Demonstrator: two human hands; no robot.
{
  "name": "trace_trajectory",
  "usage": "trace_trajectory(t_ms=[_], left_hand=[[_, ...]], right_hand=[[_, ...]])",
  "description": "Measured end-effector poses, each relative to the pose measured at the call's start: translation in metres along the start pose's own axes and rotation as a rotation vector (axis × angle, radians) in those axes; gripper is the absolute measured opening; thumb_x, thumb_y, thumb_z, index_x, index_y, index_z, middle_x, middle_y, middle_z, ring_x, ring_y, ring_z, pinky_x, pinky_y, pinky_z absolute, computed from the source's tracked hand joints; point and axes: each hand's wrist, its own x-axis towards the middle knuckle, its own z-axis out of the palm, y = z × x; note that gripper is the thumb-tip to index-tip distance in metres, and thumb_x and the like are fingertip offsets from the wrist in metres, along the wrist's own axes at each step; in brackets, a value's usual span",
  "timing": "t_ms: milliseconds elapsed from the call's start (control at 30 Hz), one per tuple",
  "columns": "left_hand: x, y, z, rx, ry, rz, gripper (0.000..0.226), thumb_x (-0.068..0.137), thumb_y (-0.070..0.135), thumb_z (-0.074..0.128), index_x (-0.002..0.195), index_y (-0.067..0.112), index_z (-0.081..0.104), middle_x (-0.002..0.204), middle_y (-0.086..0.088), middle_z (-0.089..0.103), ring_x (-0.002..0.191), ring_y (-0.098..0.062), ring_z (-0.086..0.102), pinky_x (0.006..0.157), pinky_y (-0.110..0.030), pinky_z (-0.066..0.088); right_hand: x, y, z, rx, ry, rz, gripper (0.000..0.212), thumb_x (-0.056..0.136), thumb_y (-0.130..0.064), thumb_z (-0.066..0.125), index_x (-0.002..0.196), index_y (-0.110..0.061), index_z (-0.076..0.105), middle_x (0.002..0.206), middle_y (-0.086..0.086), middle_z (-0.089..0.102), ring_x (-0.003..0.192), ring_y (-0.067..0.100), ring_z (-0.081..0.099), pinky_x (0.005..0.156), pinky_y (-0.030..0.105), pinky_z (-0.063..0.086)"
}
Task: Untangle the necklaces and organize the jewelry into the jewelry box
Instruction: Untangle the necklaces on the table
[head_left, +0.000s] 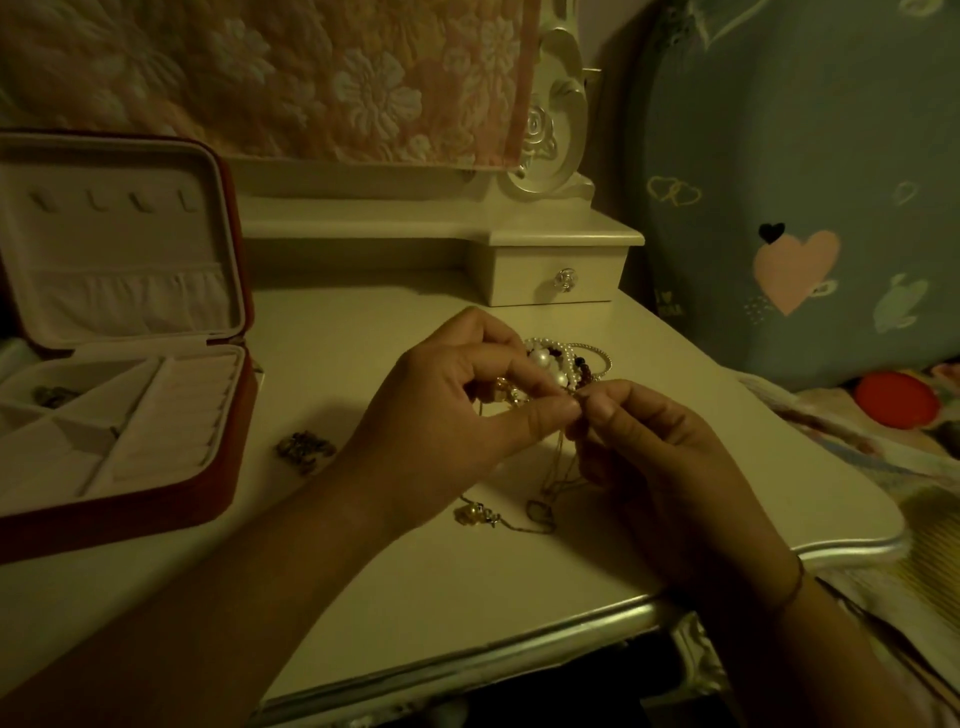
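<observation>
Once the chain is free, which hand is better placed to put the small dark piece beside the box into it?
Left, probably. The left hand is nearer the dark piece and the open jewelry box; the right hand is farther away. Both pinch the chain.

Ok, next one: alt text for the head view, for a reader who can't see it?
The left hand and right hand pinch a thin chain above a white dressing table, its lower end trailing onto the tabletop. Behind them lies a heap of pearl and bead jewelry; an open red jewelry box stands at the left.
</observation>
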Motion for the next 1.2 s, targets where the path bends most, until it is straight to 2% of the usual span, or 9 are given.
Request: trace_trajectory(t_ms=[133, 333, 500, 733, 867, 933, 1000, 1100, 1200], left_hand=[[0.0, -0.003, 0.001, 0.023, 0.053, 0.004, 0.012, 0.071, 0.04, 0.075, 0.08, 0.033, 0.073, 0.088, 0.01, 0.057, 0.071, -0.004, 0.048, 0.063, -0.011, 0.038], [0.0, -0.002, 0.003, -0.051, 0.055, -0.068, 0.017, 0.067, 0.038, 0.068, 0.081, 0.028, 0.073, 0.088, 0.008, 0.061, 0.064, -0.002, 0.047, 0.061, -0.011, 0.039], [0.0, -0.001, 0.003, -0.13, 0.052, -0.149, 0.012, 0.069, 0.031, 0.072, 0.081, 0.028, 0.074, 0.089, 0.005, 0.064, 0.069, -0.025, 0.051, 0.064, -0.018, 0.045], [-0.001, -0.003, 0.005, -0.122, 0.076, -0.161, 0.008, 0.074, 0.019, 0.076, 0.079, 0.025, 0.073, 0.085, -0.003, 0.063, 0.063, -0.011, 0.048, 0.061, -0.017, 0.044], [-0.001, -0.005, 0.006, -0.055, 0.113, -0.177, 0.01, 0.072, 0.024, 0.078, 0.074, 0.03, 0.07, 0.089, 0.008, 0.063, 0.08, -0.003, 0.058, 0.073, -0.015, 0.045], [0.0, -0.004, 0.007, 0.0, 0.13, -0.156, 0.011, 0.072, 0.023, 0.078, 0.073, 0.03, 0.069, 0.095, 0.009, 0.062, 0.092, 0.0, 0.057, 0.078, -0.004, 0.038], [-0.001, -0.003, 0.007, 0.044, 0.138, -0.134, 0.011, 0.072, 0.023, 0.078, 0.074, 0.029, 0.07, 0.097, 0.008, 0.062, 0.096, -0.001, 0.057, 0.079, 0.0, 0.034], [-0.002, -0.002, 0.008, 0.093, 0.14, -0.094, 0.01, 0.073, 0.025, 0.079, 0.075, 0.029, 0.071, 0.093, 0.009, 0.062, 0.094, -0.003, 0.057, 0.079, -0.001, 0.034], [-0.003, -0.001, 0.008, 0.126, 0.164, -0.026, 0.006, 0.071, 0.031, 0.074, 0.076, 0.032, 0.071, 0.086, 0.01, 0.061, 0.088, -0.005, 0.057, 0.078, -0.009, 0.039]], right_hand=[[0.0, 0.001, -0.001, -0.06, 0.012, 0.007, 0.01, 0.07, -0.023, 0.065, 0.072, -0.013, 0.069, 0.063, 0.003, 0.056, 0.051, 0.008, 0.038, 0.047, 0.016, 0.032], [0.0, 0.004, 0.0, -0.129, 0.029, -0.071, 0.013, 0.067, -0.025, 0.07, 0.078, -0.018, 0.072, 0.061, 0.001, 0.06, 0.054, 0.007, 0.048, 0.048, 0.015, 0.038], [0.0, 0.004, 0.004, -0.152, 0.076, -0.099, 0.01, 0.068, -0.013, 0.066, 0.074, -0.016, 0.073, 0.06, 0.003, 0.059, 0.054, 0.006, 0.053, 0.048, 0.014, 0.038], [-0.002, 0.004, 0.007, -0.256, 0.121, -0.203, 0.013, 0.071, -0.007, 0.064, 0.083, -0.009, 0.068, 0.061, -0.001, 0.064, 0.055, 0.004, 0.056, 0.05, 0.011, 0.04], [-0.002, 0.004, 0.008, -0.287, 0.133, -0.209, 0.014, 0.078, 0.004, 0.062, 0.086, -0.005, 0.068, 0.06, -0.004, 0.065, 0.054, 0.002, 0.056, 0.052, 0.01, 0.041], [-0.002, 0.003, 0.008, -0.289, 0.133, -0.203, 0.011, 0.077, -0.002, 0.063, 0.087, -0.003, 0.067, 0.06, -0.004, 0.065, 0.054, 0.001, 0.056, 0.051, 0.01, 0.041], [-0.003, 0.003, 0.009, -0.299, 0.133, -0.206, 0.014, 0.074, -0.01, 0.064, 0.085, -0.002, 0.068, 0.059, -0.004, 0.064, 0.051, 0.001, 0.054, 0.05, 0.01, 0.04], [-0.003, 0.003, 0.01, -0.342, 0.147, -0.213, 0.014, 0.073, -0.017, 0.064, 0.081, -0.006, 0.068, 0.056, -0.003, 0.062, 0.048, 0.001, 0.051, 0.048, 0.012, 0.039], [-0.002, 0.003, 0.01, -0.361, 0.158, -0.207, 0.014, 0.073, -0.019, 0.064, 0.081, -0.008, 0.068, 0.055, 0.0, 0.061, 0.047, 0.002, 0.049, 0.047, 0.014, 0.038]])
